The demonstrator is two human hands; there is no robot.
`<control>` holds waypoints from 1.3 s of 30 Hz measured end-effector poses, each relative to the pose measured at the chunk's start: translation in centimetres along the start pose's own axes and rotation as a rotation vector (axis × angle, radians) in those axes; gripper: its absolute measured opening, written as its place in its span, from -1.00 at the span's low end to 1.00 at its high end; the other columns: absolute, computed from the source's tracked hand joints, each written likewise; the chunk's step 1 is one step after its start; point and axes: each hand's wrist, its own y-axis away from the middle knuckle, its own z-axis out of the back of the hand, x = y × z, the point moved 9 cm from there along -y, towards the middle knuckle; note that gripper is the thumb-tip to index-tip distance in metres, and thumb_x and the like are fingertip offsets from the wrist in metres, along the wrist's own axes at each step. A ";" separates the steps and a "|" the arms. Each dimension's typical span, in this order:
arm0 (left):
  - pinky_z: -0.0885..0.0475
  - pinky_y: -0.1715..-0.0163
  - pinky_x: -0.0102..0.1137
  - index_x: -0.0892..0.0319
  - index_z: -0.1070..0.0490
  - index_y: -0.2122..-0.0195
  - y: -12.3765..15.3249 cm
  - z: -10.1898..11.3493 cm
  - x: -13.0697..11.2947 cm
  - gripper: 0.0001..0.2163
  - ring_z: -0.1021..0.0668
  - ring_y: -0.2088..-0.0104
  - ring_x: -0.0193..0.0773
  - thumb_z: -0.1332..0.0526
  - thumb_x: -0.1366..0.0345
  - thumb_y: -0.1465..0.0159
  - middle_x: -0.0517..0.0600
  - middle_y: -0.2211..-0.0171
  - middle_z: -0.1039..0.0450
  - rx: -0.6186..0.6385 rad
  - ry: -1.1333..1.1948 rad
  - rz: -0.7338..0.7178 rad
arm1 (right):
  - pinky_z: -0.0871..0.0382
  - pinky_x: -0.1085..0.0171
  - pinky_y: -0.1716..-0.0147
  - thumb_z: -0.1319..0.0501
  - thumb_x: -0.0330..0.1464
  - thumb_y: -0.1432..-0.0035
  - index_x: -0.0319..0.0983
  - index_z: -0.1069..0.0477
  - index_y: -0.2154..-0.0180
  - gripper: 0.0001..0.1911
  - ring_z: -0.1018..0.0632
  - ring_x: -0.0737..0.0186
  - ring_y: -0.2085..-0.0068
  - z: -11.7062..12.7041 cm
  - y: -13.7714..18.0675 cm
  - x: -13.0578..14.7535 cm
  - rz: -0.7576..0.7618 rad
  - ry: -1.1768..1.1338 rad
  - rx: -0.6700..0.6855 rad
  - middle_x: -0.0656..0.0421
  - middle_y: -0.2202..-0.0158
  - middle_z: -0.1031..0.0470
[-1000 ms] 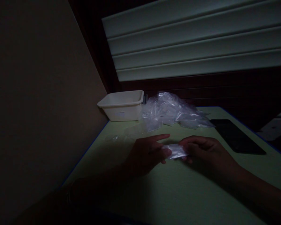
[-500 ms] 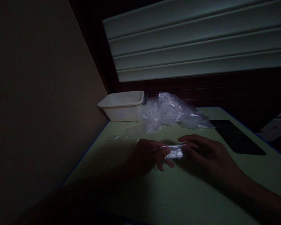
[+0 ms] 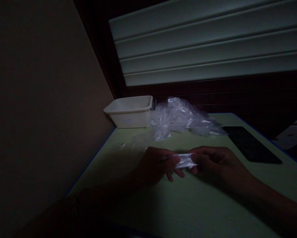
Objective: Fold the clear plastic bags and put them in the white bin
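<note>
Between my two hands is a small, shiny folded plastic bag (image 3: 186, 160), clear to silvery in the dim light. My left hand (image 3: 155, 165) pinches its left end, thumb on top, with the lower fingers hanging loose beneath. At the other end, my right hand (image 3: 218, 162) grips it between thumb and fingers. Both hands are held just above the green table (image 3: 188, 205). Beyond them lies a heap of clear plastic bags (image 3: 180, 115). Whether anything is inside the folded bag I cannot tell.
A cream plastic tub (image 3: 131, 119) stands at the back left by the wall. On the right lies a dark, flat, tablet-like slab (image 3: 251, 144). Thin clear plastic (image 3: 141, 138) is spread left of the heap. A pale box (image 3: 293, 134) sits past the table's right edge.
My right hand's fingers have closed in on the bag's right end, the raised index finger coming down against it. My left hand has stayed nearly still.
</note>
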 end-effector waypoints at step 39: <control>-0.50 0.60 -0.50 0.30 -0.43 0.00 -0.8 0.2 1.5 -0.56 -0.65 0.39 -0.12 -0.35 0.18 -0.14 0.14 0.36 -0.59 0.016 0.185 0.046 | -0.27 0.37 0.57 -0.33 -0.24 -0.07 -0.26 -0.60 0.21 -0.73 -0.40 0.39 0.57 0.8 -0.3 -0.1 0.033 -0.114 -0.040 0.16 0.57 -0.50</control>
